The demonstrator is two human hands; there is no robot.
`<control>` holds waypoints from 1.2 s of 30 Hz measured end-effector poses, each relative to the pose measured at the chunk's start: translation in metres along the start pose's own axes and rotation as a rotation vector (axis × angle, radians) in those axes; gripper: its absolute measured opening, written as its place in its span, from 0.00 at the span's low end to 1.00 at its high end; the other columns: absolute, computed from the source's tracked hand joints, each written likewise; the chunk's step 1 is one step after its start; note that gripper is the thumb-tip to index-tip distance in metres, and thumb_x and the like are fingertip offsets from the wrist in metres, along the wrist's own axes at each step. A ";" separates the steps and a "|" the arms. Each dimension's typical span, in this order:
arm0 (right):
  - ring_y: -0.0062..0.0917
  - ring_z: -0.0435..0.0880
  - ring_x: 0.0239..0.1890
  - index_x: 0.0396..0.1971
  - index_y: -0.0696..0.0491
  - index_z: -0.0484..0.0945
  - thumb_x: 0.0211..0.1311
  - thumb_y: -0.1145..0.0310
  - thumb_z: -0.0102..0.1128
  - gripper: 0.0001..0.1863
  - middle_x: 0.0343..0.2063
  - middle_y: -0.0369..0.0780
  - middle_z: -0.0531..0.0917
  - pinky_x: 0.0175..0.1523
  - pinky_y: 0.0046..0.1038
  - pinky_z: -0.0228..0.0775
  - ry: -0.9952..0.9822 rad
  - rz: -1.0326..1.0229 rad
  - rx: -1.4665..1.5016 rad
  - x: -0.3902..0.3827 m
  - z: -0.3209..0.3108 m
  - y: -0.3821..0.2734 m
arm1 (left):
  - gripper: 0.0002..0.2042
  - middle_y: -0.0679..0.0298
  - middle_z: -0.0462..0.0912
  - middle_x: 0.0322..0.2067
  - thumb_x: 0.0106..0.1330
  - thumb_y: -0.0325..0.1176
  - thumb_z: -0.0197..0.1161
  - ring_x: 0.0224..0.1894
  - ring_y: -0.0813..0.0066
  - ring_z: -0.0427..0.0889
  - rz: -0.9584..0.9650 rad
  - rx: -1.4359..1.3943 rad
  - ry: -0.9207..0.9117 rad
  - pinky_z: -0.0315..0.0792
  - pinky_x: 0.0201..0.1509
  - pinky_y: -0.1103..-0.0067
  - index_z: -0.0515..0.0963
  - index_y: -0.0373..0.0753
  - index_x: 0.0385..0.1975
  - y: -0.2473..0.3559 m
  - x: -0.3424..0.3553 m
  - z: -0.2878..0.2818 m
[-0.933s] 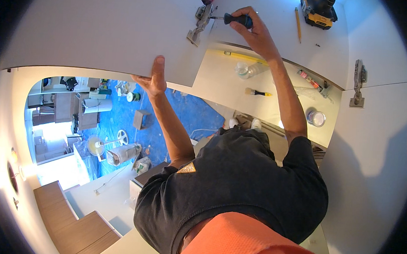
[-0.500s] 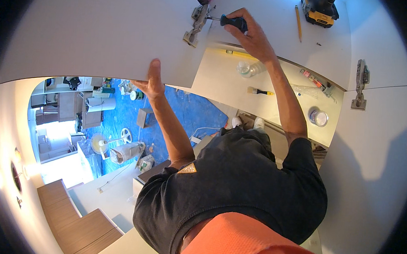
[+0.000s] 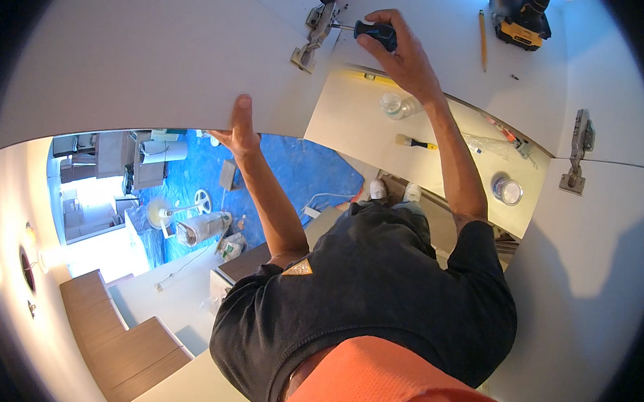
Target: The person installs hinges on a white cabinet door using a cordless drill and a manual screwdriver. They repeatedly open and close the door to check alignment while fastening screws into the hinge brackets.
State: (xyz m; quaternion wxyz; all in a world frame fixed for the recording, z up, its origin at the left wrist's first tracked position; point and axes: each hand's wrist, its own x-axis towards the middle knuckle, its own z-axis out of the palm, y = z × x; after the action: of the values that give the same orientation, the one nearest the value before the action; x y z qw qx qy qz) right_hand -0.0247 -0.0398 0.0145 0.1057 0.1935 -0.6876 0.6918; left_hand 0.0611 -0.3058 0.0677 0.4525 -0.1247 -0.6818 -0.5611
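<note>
Now the panel (image 3: 163, 57) is pinched at its near edge by the left hand (image 3: 241, 131), thumb uppermost, seemingly for steadiness; beyond, the screwdriver (image 3: 376, 35) is pinched by the right hand (image 3: 410, 63), aimed side-on, apparently so the hinge (image 3: 318, 35) near the panel's right edge is reached.

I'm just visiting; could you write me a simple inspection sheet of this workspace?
Surface: white shelf bearing a pencil, power tool and small screw.
Things in use: screwdriver, its tip at the hinge on the white panel.
Clutter: clear bottle, brush and round container on the cream surface.
Hands: left hand grips the white panel's edge; right hand holds the screwdriver.
Cables: apparently a pale cord on the floor.
Surroundings: blue floor sheet; second hinge at right.
</note>
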 end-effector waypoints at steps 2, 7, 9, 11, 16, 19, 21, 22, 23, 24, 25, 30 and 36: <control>0.42 0.82 0.38 0.44 0.55 0.77 0.63 0.65 0.64 0.13 0.41 0.42 0.79 0.49 0.39 0.73 -0.019 -0.026 -0.253 -0.001 -0.002 -0.001 | 0.19 0.61 0.81 0.40 0.54 0.30 0.72 0.39 0.71 0.79 -0.011 0.005 0.012 0.74 0.49 0.70 0.78 0.34 0.46 -0.001 -0.001 -0.001; 0.38 0.81 0.36 0.43 0.54 0.77 0.65 0.64 0.64 0.12 0.38 0.42 0.80 0.43 0.35 0.73 0.030 -0.126 -0.285 0.007 -0.003 0.006 | 0.20 0.61 0.81 0.41 0.54 0.27 0.71 0.42 0.71 0.81 -0.110 -0.150 0.003 0.76 0.50 0.70 0.78 0.35 0.48 0.001 -0.007 -0.002; 0.29 0.80 0.32 0.43 0.54 0.75 0.69 0.61 0.63 0.13 0.31 0.40 0.82 0.39 0.30 0.72 0.173 -0.443 -0.310 0.012 0.000 0.008 | 0.21 0.61 0.82 0.42 0.53 0.27 0.71 0.42 0.71 0.82 -0.122 -0.161 0.006 0.78 0.49 0.71 0.78 0.35 0.48 0.002 -0.009 -0.001; 0.29 0.80 0.31 0.43 0.54 0.75 0.68 0.62 0.64 0.13 0.31 0.40 0.82 0.38 0.30 0.72 0.125 -0.330 -0.176 0.012 0.001 0.007 | 0.20 0.60 0.82 0.42 0.54 0.27 0.71 0.42 0.70 0.82 -0.111 -0.167 0.002 0.78 0.48 0.71 0.78 0.35 0.48 0.002 -0.009 -0.002; 0.28 0.81 0.31 0.44 0.54 0.76 0.65 0.64 0.67 0.14 0.35 0.42 0.82 0.38 0.29 0.73 0.018 0.136 -0.053 0.003 -0.002 0.001 | 0.18 0.59 0.83 0.42 0.56 0.27 0.69 0.40 0.68 0.83 -0.085 -0.109 0.010 0.80 0.45 0.73 0.79 0.34 0.47 0.001 -0.009 -0.005; 0.29 0.81 0.31 0.45 0.54 0.76 0.64 0.67 0.68 0.14 0.35 0.43 0.81 0.39 0.30 0.74 0.004 -0.005 -0.093 0.003 -0.003 0.005 | 0.15 0.59 0.83 0.41 0.59 0.30 0.67 0.39 0.66 0.84 -0.118 -0.171 -0.032 0.80 0.45 0.72 0.80 0.35 0.46 0.002 -0.012 -0.005; 0.29 0.81 0.32 0.45 0.54 0.76 0.64 0.68 0.67 0.13 0.35 0.44 0.80 0.39 0.31 0.74 0.031 -0.196 -0.122 0.004 -0.001 0.008 | 0.15 0.58 0.83 0.41 0.60 0.31 0.66 0.39 0.66 0.84 -0.095 -0.160 -0.072 0.80 0.44 0.72 0.80 0.34 0.46 0.004 -0.012 -0.004; 0.33 0.81 0.34 0.43 0.54 0.77 0.64 0.68 0.67 0.12 0.36 0.44 0.80 0.41 0.34 0.74 0.024 -0.236 -0.164 0.003 0.000 0.010 | 0.15 0.57 0.83 0.41 0.60 0.32 0.65 0.39 0.66 0.84 -0.095 -0.148 -0.073 0.80 0.44 0.72 0.80 0.34 0.45 0.005 -0.011 -0.003; 0.37 0.82 0.36 0.42 0.54 0.77 0.63 0.67 0.66 0.11 0.38 0.44 0.80 0.42 0.37 0.74 0.020 -0.260 -0.211 0.002 0.000 0.010 | 0.15 0.57 0.83 0.41 0.60 0.32 0.64 0.39 0.65 0.84 -0.078 -0.128 -0.099 0.80 0.44 0.71 0.80 0.34 0.45 0.006 -0.010 -0.002; 0.40 0.83 0.38 0.41 0.54 0.78 0.63 0.66 0.66 0.11 0.39 0.45 0.80 0.44 0.40 0.73 0.026 -0.328 -0.268 0.002 0.000 0.011 | 0.15 0.56 0.83 0.41 0.60 0.33 0.64 0.39 0.65 0.84 -0.069 -0.104 -0.107 0.80 0.44 0.71 0.80 0.34 0.45 0.007 -0.010 -0.002; 0.38 0.83 0.39 0.42 0.55 0.78 0.63 0.68 0.67 0.11 0.40 0.45 0.80 0.43 0.38 0.74 0.014 -0.275 -0.222 0.003 0.000 0.012 | 0.14 0.56 0.83 0.41 0.60 0.33 0.63 0.38 0.65 0.84 -0.061 -0.080 -0.116 0.80 0.44 0.70 0.80 0.34 0.45 0.007 -0.009 -0.002; 0.32 0.85 0.41 0.45 0.54 0.76 0.62 0.70 0.69 0.14 0.39 0.44 0.81 0.45 0.34 0.78 0.002 -0.117 -0.031 0.007 0.000 0.007 | 0.14 0.56 0.83 0.39 0.61 0.33 0.62 0.36 0.67 0.83 -0.105 -0.118 -0.054 0.80 0.42 0.72 0.80 0.33 0.43 0.003 -0.016 -0.009; 0.31 0.85 0.40 0.45 0.55 0.75 0.63 0.69 0.69 0.14 0.37 0.42 0.82 0.45 0.31 0.78 0.027 -0.067 -0.046 0.007 0.006 0.005 | 0.16 0.53 0.81 0.38 0.61 0.34 0.60 0.38 0.62 0.85 -0.081 -0.116 -0.170 0.82 0.38 0.68 0.77 0.31 0.46 0.001 -0.013 -0.023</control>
State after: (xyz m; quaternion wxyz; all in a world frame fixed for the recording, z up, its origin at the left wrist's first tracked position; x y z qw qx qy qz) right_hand -0.0329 -0.0465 0.0125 0.1425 0.2048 -0.6949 0.6744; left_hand 0.0803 -0.3211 0.0577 0.3618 -0.1702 -0.6887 -0.6048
